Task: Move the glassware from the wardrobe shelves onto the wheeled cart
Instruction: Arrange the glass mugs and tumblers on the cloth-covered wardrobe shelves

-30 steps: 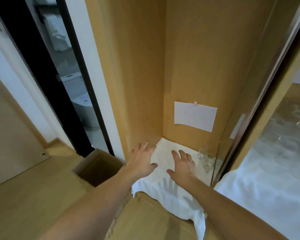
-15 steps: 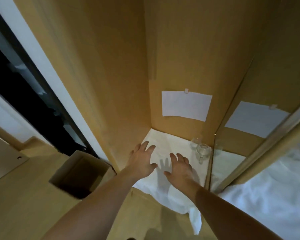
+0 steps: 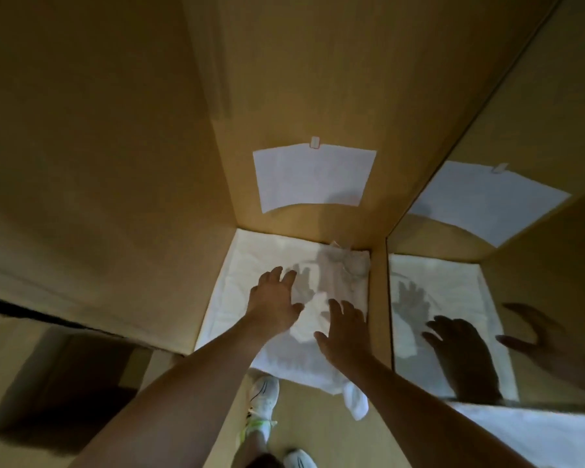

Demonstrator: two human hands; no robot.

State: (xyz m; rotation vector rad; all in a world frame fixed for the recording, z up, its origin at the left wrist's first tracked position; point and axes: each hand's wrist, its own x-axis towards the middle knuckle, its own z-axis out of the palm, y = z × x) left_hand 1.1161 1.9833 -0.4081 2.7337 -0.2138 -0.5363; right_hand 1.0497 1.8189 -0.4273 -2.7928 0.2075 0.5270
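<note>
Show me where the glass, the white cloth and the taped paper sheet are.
glass (image 3: 347, 265), head view, on its blurred clear body.
white cloth (image 3: 240, 265), head view, on a bare left part.
paper sheet (image 3: 313, 179), head view, on its middle.

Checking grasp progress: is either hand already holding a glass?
No. The left hand and right hand both hover with fingers spread over the white cloth, short of the glasses in the shelf's back corner.

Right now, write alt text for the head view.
Two bare hands, left hand and right hand, reach open-fingered over a white cloth lining a wooden wardrobe shelf, toward blurred clear glassware in the back right corner. A white paper sheet hangs on the back wall.
</note>
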